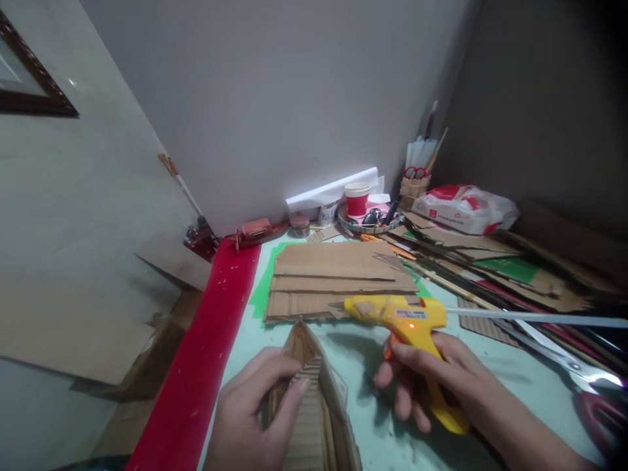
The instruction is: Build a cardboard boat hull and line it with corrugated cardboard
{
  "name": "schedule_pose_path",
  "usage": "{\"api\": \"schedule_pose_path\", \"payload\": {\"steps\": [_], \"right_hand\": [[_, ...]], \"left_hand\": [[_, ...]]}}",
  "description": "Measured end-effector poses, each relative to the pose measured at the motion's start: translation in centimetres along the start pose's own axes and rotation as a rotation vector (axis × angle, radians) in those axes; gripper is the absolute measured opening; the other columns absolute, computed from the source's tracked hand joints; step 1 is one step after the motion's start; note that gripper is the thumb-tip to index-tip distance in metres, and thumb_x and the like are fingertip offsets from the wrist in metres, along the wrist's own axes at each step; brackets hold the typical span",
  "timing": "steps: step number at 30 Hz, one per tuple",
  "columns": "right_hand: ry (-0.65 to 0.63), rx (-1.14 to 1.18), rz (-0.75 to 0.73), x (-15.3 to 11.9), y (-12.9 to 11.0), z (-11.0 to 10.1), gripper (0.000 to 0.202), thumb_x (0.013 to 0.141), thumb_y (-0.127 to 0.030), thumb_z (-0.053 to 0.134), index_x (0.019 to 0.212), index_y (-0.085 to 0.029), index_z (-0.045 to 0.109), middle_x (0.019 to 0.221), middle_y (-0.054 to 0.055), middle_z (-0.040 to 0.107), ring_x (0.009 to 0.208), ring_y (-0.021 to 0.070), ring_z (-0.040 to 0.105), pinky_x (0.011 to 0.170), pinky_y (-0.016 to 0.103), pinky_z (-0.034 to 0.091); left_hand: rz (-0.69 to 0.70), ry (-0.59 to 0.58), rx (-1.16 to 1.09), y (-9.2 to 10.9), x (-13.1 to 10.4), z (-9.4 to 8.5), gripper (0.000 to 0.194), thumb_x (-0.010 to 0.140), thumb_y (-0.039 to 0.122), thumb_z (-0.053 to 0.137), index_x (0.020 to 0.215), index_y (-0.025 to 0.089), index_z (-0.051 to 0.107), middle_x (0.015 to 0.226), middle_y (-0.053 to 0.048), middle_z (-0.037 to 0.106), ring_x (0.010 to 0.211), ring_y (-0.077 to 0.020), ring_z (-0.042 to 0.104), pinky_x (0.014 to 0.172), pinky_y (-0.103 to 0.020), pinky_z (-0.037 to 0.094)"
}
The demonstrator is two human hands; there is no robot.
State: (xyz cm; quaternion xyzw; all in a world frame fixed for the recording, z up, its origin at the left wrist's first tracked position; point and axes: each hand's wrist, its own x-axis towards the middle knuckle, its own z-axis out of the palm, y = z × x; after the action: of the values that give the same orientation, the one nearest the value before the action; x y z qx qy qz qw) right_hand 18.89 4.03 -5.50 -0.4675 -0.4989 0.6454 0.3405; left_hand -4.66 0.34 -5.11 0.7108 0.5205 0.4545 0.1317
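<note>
**Cardboard boat in one hand, glue gun in the other, and a pretty crowded tabletop**

So we've got our left hand (250, 405) pinched on a corrugated strip (304, 425) that sits inside a boat-shaped cardboard hull (337, 405), right at the near edge of the tabletop (235, 353), pointed end facing away from us. Our right hand (454, 373) is wrapped around the handle of a yellow glue gun (387, 313), up off the surface, orange light glowing. Its nozzle points left, beyond the hull's tip and apart from it.

Clutter-wise, a stack of cardboard sheets (318, 261) on something green (265, 281) sits just past the hull, blocking the way straight ahead. The white glue stick (530, 318) pokes way out to the right, above the mess there: scissors (579, 369) with dark red handles, plus a heap of cardboard scraps (451, 235). A plastic bag (495, 209) sits behind that heap.

Along the back we've got a red-and-white paper cup (356, 199) on a round tray (343, 224), a rolled white paper (333, 188), a small jar (299, 226) and a holder (415, 188) stuffed with tools. A red strip (210, 340) runs down the left side.
</note>
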Motion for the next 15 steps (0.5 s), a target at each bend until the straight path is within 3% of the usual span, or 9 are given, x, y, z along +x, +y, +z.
{"api": "schedule_pose_path", "payload": {"steps": [3,5,7,9,11,15], "right_hand": [[-0.054,0.010,0.067,0.1,-0.2,-0.5,0.050,0.091,-0.059,0.051,0.069,-0.015,0.061,0.069,0.009,0.072,0.057,0.0158,0.066,0.052,0.023,0.047],[0.012,-0.206,0.021,-0.2,-0.1,-0.8,0.054,0.094,-0.061,0.041,0.068,-0.018,0.060,0.068,0.005,0.070,0.061,0.0160,0.063,0.059,0.026,0.048],[0.107,-0.507,-0.133,-0.5,0.1,-1.0,0.056,0.095,-0.061,0.037,0.066,-0.020,0.061,0.068,0.002,0.066,0.064,0.0167,0.060,0.065,0.027,0.048],[0.193,-0.791,-0.244,-0.7,0.2,-0.9,0.057,0.095,-0.060,0.037,0.063,-0.021,0.062,0.065,0.003,0.064,0.060,0.0173,0.058,0.060,0.027,0.046],[0.232,-1.050,-0.242,-0.8,-0.1,-0.6,0.057,0.098,-0.055,0.035,0.060,-0.021,0.061,0.059,0.005,0.063,0.052,0.0179,0.056,0.050,0.027,0.037],[0.136,-1.412,-0.252,-1.0,-0.5,-0.2,0.049,0.100,-0.040,0.038,0.063,-0.020,0.063,0.060,0.009,0.068,0.052,0.0212,0.058,0.048,0.031,0.022]], "left_hand": [[-0.003,0.022,-0.030,0.3,-0.2,0.1,0.016,0.080,0.010,0.066,0.079,0.026,0.066,0.078,0.003,0.068,0.074,-0.0141,0.066,0.063,-0.019,0.052],[-0.021,0.014,-0.068,0.4,-0.3,0.1,0.016,0.079,0.010,0.065,0.078,0.026,0.068,0.076,0.003,0.068,0.072,-0.0144,0.066,0.062,-0.020,0.052],[-0.059,0.018,-0.107,0.5,-0.3,0.0,0.014,0.079,0.013,0.066,0.076,0.026,0.070,0.076,0.002,0.068,0.073,-0.0150,0.066,0.062,-0.020,0.053],[-0.122,0.026,-0.145,0.4,-0.2,0.0,0.010,0.078,0.018,0.069,0.073,0.026,0.072,0.078,0.001,0.069,0.075,-0.0154,0.066,0.065,-0.020,0.052],[-0.210,0.017,-0.186,0.3,-0.1,0.1,0.008,0.077,0.023,0.072,0.070,0.027,0.074,0.081,0.001,0.071,0.078,-0.0151,0.066,0.068,-0.019,0.052],[-0.321,0.004,-0.264,0.3,-0.1,0.5,0.006,0.076,0.026,0.073,0.071,0.028,0.075,0.079,0.003,0.071,0.078,-0.0134,0.065,0.072,-0.017,0.050]]}}
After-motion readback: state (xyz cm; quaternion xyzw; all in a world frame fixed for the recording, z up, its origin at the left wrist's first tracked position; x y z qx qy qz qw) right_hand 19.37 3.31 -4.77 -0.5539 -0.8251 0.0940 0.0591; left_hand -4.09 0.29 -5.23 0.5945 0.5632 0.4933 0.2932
